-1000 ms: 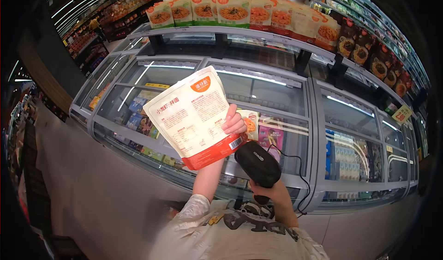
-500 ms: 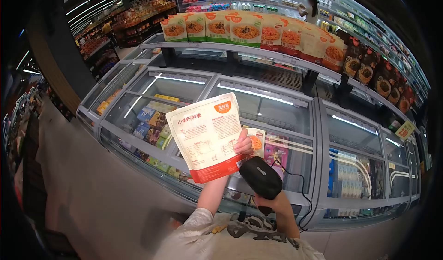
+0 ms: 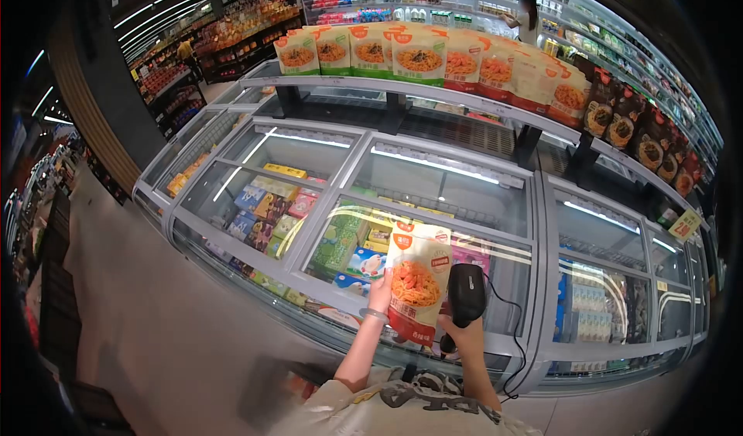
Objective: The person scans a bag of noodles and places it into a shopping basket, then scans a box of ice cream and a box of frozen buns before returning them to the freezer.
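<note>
The left hand [image 3: 381, 291] is closed on the left edge of a white plastic pouch with an orange noodle picture [image 3: 416, 279]. Its fingers pinch only the margin, probably so that the printed face stays uncovered. The pouch stands upright with its picture side towards the camera, low in the view and in front of the freezer's glass.

The right hand [image 3: 458, 335] is wrapped tight around the grip of a black handheld barcode scanner [image 3: 467, 290]. The scanner's head rises just beside the pouch's right edge; I cannot tell whether the two touch. Held by the grip like this, the head sits level with the pouch's lower half. A thin black cable [image 3: 507, 316] loops from the scanner down towards the person's body.

Behind both hands is a long glass-topped chest freezer with a grey frame [image 3: 534, 281]. Coloured boxes of frozen goods [image 3: 267, 204] lie under its sliding lids.

A grey shelf on black posts [image 3: 464, 95] runs above the freezer. It carries a row of similar noodle pouches [image 3: 418, 49] standing face out, with dark pouches [image 3: 619, 118] further right. A yellow price tag [image 3: 686, 224] hangs at the right end. Far back, another person [image 3: 529, 14] stands at the wall coolers.
</note>
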Motion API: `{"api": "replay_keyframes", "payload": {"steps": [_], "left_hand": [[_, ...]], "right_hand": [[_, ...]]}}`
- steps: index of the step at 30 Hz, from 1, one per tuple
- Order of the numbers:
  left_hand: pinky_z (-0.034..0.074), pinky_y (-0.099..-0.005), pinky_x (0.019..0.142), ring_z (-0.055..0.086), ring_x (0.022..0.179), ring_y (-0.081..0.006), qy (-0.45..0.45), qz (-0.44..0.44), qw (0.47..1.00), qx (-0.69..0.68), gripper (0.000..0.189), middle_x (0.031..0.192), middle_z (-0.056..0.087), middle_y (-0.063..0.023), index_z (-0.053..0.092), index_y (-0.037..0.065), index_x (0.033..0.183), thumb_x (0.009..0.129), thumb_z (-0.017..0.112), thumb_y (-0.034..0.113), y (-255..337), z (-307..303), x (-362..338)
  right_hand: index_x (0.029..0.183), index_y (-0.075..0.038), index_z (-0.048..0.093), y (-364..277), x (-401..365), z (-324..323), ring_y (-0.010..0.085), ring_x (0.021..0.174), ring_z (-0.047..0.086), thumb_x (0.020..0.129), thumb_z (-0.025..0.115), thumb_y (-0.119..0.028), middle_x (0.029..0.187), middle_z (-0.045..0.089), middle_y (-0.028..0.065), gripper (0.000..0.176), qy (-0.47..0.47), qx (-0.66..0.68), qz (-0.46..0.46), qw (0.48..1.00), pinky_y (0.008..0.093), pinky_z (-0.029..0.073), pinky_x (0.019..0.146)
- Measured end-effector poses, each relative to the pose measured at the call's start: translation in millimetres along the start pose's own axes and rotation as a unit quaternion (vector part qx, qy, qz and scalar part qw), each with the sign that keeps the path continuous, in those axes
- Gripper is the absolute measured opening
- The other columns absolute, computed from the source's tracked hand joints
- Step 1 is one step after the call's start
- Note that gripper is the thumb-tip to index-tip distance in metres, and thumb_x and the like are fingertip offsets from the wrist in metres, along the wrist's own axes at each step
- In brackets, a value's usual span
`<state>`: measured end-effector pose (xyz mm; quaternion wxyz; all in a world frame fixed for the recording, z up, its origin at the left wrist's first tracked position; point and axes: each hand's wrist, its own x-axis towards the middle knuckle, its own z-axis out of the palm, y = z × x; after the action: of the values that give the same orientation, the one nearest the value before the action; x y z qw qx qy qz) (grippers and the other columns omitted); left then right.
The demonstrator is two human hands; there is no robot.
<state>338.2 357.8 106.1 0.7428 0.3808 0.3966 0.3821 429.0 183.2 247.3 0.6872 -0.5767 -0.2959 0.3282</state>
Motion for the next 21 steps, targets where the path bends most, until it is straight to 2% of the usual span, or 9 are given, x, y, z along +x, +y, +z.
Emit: {"api": "replay_keyframes", "payload": {"steps": [3, 5, 7, 9, 11, 12, 15, 18, 21], "left_hand": [[0.042, -0.0236, 0.063, 0.051, 0.067, -0.0080, 0.043, 0.067, 0.995, 0.057, 0.045, 0.075, 0.060, -0.0051, 0.059, -0.007, 0.085, 0.088, 0.042, 0.035, -18.9, 6.4, -7.8], [0.041, -0.0232, 0.063, 0.049, 0.068, -0.0068, 0.025, 0.039, 0.995, 0.084, 0.044, 0.077, 0.059, -0.0040, 0.058, -0.007, 0.087, 0.088, 0.042, 0.034, -16.8, 12.8, -19.5], [0.041, -0.0228, 0.063, 0.049, 0.069, -0.0065, -0.018, 0.002, 0.993, 0.120, 0.042, 0.078, 0.058, -0.0035, 0.058, -0.007, 0.087, 0.088, 0.042, 0.033, -3.7, 24.3, -36.7], [0.040, -0.0222, 0.065, 0.049, 0.072, -0.0067, -0.136, -0.030, 0.976, 0.167, 0.034, 0.082, 0.057, -0.0025, 0.055, -0.005, 0.095, 0.087, 0.045, 0.027, 1.4, 25.1, -48.7], [0.040, -0.0225, 0.068, 0.049, 0.078, -0.0064, -0.240, -0.022, 0.949, 0.205, 0.031, 0.087, 0.057, -0.0028, 0.053, -0.004, 0.097, 0.087, 0.046, 0.024, -7.0, 22.5, -52.2], [0.040, -0.0225, 0.068, 0.048, 0.078, -0.0064, -0.224, -0.005, 0.953, 0.202, 0.029, 0.086, 0.057, -0.0024, 0.053, -0.003, 0.098, 0.087, 0.046, 0.023, -8.7, 23.4, -52.0], [0.040, -0.0224, 0.070, 0.048, 0.078, -0.0065, -0.179, 0.048, 0.964, 0.192, 0.026, 0.085, 0.056, -0.0013, 0.052, -0.002, 0.100, 0.087, 0.045, 0.019, -11.7, 32.8, -48.6], [0.041, -0.0236, 0.070, 0.049, 0.079, -0.0076, -0.187, 0.056, 0.963, 0.184, 0.025, 0.087, 0.057, -0.0031, 0.051, -0.002, 0.100, 0.087, 0.045, 0.017, 7.4, 30.5, -16.1], [0.041, -0.0278, 0.071, 0.054, 0.080, -0.0154, -0.066, 0.148, 0.941, 0.298, 0.025, 0.090, 0.059, -0.0096, 0.053, -0.003, 0.096, 0.085, 0.046, 0.019, -40.2, 0.3, 70.3]], "right_hand": [[0.098, 0.001, 0.050, 32.3, -6.2, -16.4, 0.0132, 0.071, 0.056, 0.065, 0.065, -0.005, 0.084, 0.057, 0.0075, 0.037, 0.084, -0.070, -0.002, 0.994, 0.0245, 0.044, 0.064], [0.094, 0.001, 0.051, 48.8, -13.5, -31.4, 0.0119, 0.068, 0.054, 0.062, 0.067, -0.006, 0.081, 0.057, 0.0072, 0.035, 0.150, -0.127, -0.015, 0.980, 0.0240, 0.043, 0.063], [0.090, 0.001, 0.052, 35.1, -19.6, -46.4, 0.0109, 0.065, 0.052, 0.061, 0.064, -0.004, 0.078, 0.056, 0.0062, 0.032, 0.157, -0.107, 0.117, 0.975, 0.0233, 0.042, 0.061], [0.087, 0.001, 0.051, 45.4, -20.7, -59.1, 0.0094, 0.066, 0.050, 0.062, 0.056, 0.001, 0.074, 0.052, 0.0034, 0.025, 0.207, -0.079, 0.042, 0.974, 0.0227, 0.040, 0.057], [0.099, 0.002, 0.051, 54.2, -23.5, -82.4, 0.0121, 0.068, 0.052, 0.062, 0.054, 0.002, 0.080, 0.054, 0.0058, 0.036, 0.199, -0.071, 0.072, 0.975, 0.0238, 0.041, 0.060], [0.099, 0.002, 0.051, 57.9, -20.9, -90.6, 0.0122, 0.068, 0.052, 0.061, 0.052, 0.002, 0.081, 0.055, 0.0068, 0.038, 0.179, -0.110, 0.091, 0.974, 0.0244, 0.042, 0.059], [0.096, 0.002, 0.052, 57.0, -9.0, -87.3, 0.0117, 0.067, 0.052, 0.059, 0.053, 0.002, 0.079, 0.054, 0.0062, 0.037, 0.172, -0.118, 0.076, 0.975, 0.0248, 0.042, 0.057], [0.089, 0.001, 0.054, 38.2, 19.2, -71.7, 0.0109, 0.065, 0.050, 0.058, 0.057, 0.003, 0.073, 0.052, 0.0029, 0.032, 0.124, -0.086, 0.106, 0.983, 0.0241, 0.040, 0.056], [0.088, -0.001, 0.052, 44.8, 55.7, -57.2, 0.0117, 0.061, 0.048, 0.058, 0.059, 0.003, 0.068, 0.048, 0.0013, 0.031, 0.045, 0.000, 0.118, 0.992, 0.0247, 0.038, 0.057]]}}
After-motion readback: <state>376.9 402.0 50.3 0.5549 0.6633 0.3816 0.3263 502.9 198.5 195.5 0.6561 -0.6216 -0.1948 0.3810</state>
